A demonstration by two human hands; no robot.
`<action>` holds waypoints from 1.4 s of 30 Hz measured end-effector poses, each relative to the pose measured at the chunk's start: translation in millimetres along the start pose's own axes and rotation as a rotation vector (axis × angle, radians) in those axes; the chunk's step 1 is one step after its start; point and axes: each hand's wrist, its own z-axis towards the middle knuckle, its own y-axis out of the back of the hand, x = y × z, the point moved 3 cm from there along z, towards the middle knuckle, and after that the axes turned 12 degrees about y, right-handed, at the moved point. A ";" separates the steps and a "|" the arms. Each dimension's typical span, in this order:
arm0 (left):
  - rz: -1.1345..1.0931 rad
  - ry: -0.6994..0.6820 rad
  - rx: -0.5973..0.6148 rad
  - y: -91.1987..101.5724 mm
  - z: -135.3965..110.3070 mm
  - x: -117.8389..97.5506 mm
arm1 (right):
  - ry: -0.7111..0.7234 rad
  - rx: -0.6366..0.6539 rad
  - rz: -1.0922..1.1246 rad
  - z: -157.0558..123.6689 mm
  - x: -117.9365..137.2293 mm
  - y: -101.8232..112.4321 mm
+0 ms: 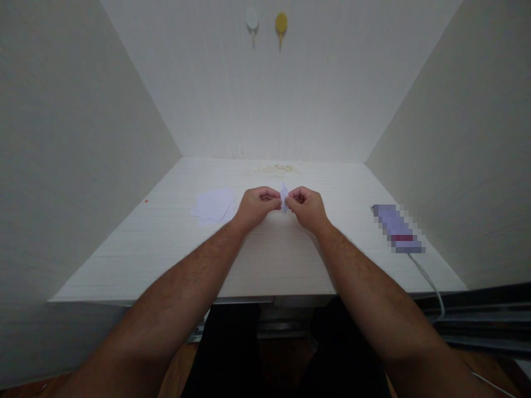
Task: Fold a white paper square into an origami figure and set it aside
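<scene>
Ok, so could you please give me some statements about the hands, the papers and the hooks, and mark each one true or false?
1. The left hand and the right hand both pinch one small paper. True.
2. The right hand lies flat and holds nothing. False: it pinches the small paper.
3. Loose sheets lie on the table, to the left of both hands. True.
4. A white hook and a yellow hook are on the back wall. True.
5. The yellow hook is left of the white hook. False: it is right of it.
</scene>
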 end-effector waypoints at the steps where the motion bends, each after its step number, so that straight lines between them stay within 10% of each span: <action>1: 0.025 -0.012 -0.019 -0.4 -0.4 -0.9 | 0.012 -0.006 -0.026 -0.2 0.7 -0.3; 18: -0.080 0.004 0.070 -0.9 -1.3 -3.1 | -0.104 0.090 0.266 2.5 -0.7 1.0; 42: -0.037 0.022 -0.039 -2.5 -3.5 -6.9 | 0.066 0.086 -0.071 -3.3 4.7 0.6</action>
